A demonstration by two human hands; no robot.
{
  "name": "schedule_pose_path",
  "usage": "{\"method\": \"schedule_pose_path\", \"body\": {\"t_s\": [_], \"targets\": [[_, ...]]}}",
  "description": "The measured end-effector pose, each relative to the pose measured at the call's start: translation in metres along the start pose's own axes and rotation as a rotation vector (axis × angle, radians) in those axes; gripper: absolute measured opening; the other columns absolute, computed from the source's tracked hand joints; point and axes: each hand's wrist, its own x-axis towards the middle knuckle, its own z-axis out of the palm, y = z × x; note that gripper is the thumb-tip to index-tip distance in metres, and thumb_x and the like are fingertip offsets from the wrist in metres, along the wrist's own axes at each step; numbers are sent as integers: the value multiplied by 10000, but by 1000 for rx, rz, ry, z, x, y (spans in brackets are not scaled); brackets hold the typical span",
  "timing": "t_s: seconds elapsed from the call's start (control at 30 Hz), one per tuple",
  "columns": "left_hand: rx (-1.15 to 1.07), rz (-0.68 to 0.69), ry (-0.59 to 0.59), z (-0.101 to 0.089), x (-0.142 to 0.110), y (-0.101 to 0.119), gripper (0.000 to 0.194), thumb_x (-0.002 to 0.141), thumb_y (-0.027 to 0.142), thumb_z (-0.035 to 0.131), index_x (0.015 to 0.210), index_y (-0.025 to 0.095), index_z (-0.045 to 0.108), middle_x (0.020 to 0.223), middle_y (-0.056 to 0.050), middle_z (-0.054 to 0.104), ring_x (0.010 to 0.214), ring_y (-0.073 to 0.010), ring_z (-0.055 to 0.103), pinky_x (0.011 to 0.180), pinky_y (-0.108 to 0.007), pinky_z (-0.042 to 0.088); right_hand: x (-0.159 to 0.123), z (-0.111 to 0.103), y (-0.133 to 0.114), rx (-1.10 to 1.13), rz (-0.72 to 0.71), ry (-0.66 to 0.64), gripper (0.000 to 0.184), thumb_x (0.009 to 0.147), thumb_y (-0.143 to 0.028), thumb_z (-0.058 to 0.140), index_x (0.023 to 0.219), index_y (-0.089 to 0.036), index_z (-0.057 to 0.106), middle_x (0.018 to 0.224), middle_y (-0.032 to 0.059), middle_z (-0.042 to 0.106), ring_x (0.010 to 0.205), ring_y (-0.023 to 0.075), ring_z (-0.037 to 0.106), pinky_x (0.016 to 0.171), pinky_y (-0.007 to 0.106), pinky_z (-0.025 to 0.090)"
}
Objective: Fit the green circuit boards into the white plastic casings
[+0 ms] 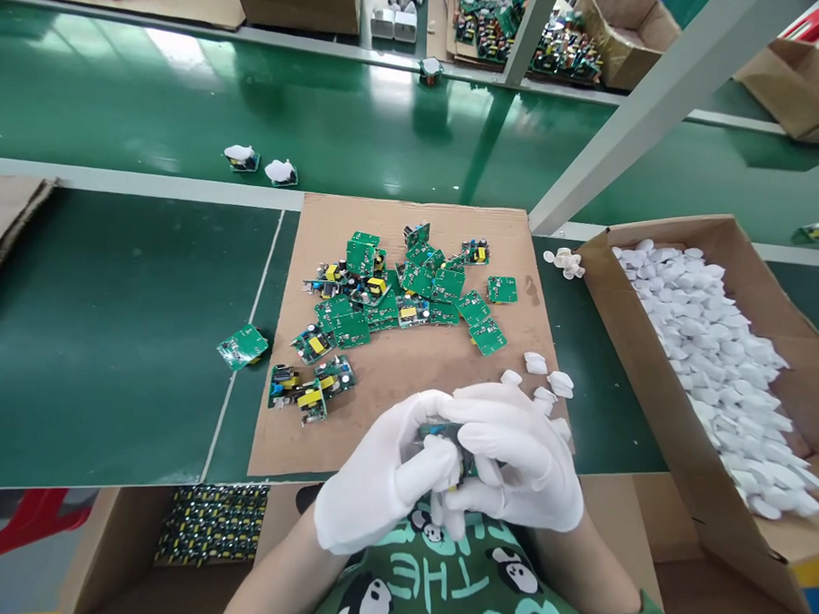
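Green circuit board (242,347) lies just left of the cardboard sheet (411,361), which bears loose boards (349,329). Left hand (385,482), white-gloved, is closed on the left side of the held board (442,428). The held board sits between both hands, above the near edge of the sheet. Visible portion: dark, greenish; gloves cover the rest. Right hand (526,455), also gloved, is together with the left, fingers curled around the right side. White pieces (536,363) lie beside it; a filled box (643,353) stands far right.
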Motion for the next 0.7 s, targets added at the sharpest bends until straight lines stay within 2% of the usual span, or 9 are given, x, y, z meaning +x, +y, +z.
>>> {"method": "schedule_pose_path", "body": {"t_s": [0.13,0.23,0.3,0.33,0.4,0.47,0.57,0.63,0.7], "targets": [[-71,-30,75,5,3,-11,335,944,513,582,907,184,529,711,31,547,417,-56,523,374,-147,417,-10,7,9,83,-42,52,490,953,-417,641,1375,-214,494,1038,97,760,973,235,744,877,428,628],[-167,-23,-20,4,4,-12,407,914,584,589,969,182,557,697,31,541,399,-48,485,377,-151,412,-13,9,8,127,-24,84,474,947,-434,644,1367,-251,524,1021,74,751,934,234,732,853,436,626],[-107,-14,-91,5,4,-9,427,891,585,619,975,169,583,693,12,560,415,-47,458,375,-150,370,-14,10,6,112,13,106,482,885,-491,710,1312,-317,569,1005,49,742,912,242,719,800,432,623],[-46,-10,-102,6,4,-6,414,891,572,626,915,160,591,669,6,556,427,-49,444,378,-151,345,-14,10,5,97,28,118,481,848,-510,746,1271,-340,593,993,40,735,905,241,713,778,421,620],[40,12,-86,10,3,-2,437,898,573,606,758,162,557,600,9,512,442,-61,423,384,-166,317,-15,9,3,74,34,129,427,816,-500,785,1187,-357,631,967,29,715,881,225,703,735,385,613],[73,27,-61,13,3,0,459,901,588,586,718,170,534,601,8,507,452,-67,420,400,-182,325,-16,8,4,69,28,117,347,848,-474,762,1149,-348,640,957,28,706,861,207,698,700,357,608],[36,9,-52,12,4,-2,425,887,579,611,780,169,569,660,-2,551,458,-71,445,412,-196,345,-17,7,4,105,16,111,381,890,-461,717,1222,-318,596,977,36,716,834,202,703,708,362,612],[-55,-15,-96,7,5,-5,441,867,610,623,831,171,598,636,5,551,453,-84,479,421,-204,372,-17,6,3,106,18,110,409,884,-451,724,1241,-309,584,1009,47,717,851,211,705,742,384,612],[-141,-23,-167,1,5,-8,482,853,651,616,918,173,608,636,4,564,458,-94,511,437,-203,397,-18,4,1,57,9,100,326,871,-404,745,1164,-328,624,1038,46,704,898,222,698,748,397,609]]}}
